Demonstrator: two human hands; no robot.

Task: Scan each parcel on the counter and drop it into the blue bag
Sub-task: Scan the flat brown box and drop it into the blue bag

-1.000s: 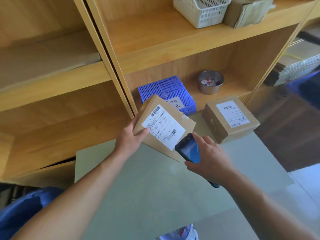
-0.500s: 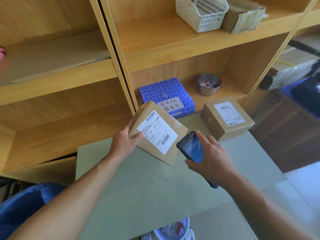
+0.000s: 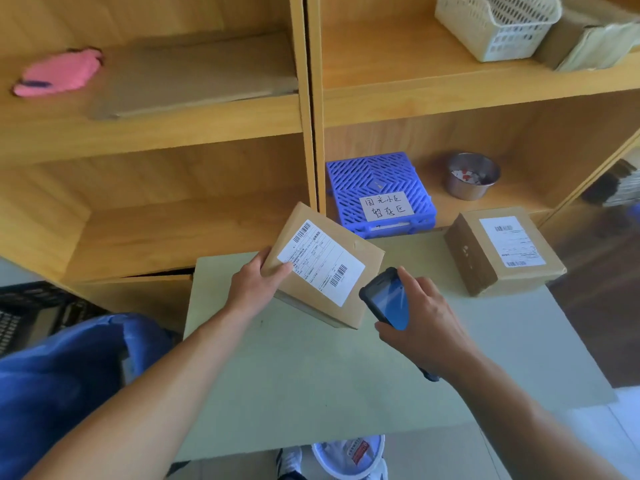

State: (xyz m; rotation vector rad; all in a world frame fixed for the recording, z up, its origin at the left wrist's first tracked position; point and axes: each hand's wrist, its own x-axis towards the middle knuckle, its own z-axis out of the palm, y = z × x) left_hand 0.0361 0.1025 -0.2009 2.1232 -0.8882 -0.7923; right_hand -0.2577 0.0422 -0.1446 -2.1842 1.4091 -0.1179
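The flat brown cardboard parcel with a white shipping label (image 3: 325,265) is held tilted above the pale green counter (image 3: 311,375), label face up. The left hand (image 3: 258,289) grips its near-left corner, thumb pressed on the label's edge. The right hand (image 3: 420,323) is wrapped around a dark handheld scanner with a blue screen (image 3: 386,299), whose top end sits just beside the parcel's lower right edge. This looks like the scanning step, with the reader aimed at the label's barcode. Next, the left hand would need to carry the parcel left and down to the blue bag (image 3: 69,375) beside the counter and release it. A second, squarer brown cardboard parcel (image 3: 502,251) waits on the counter's far right, untouched.
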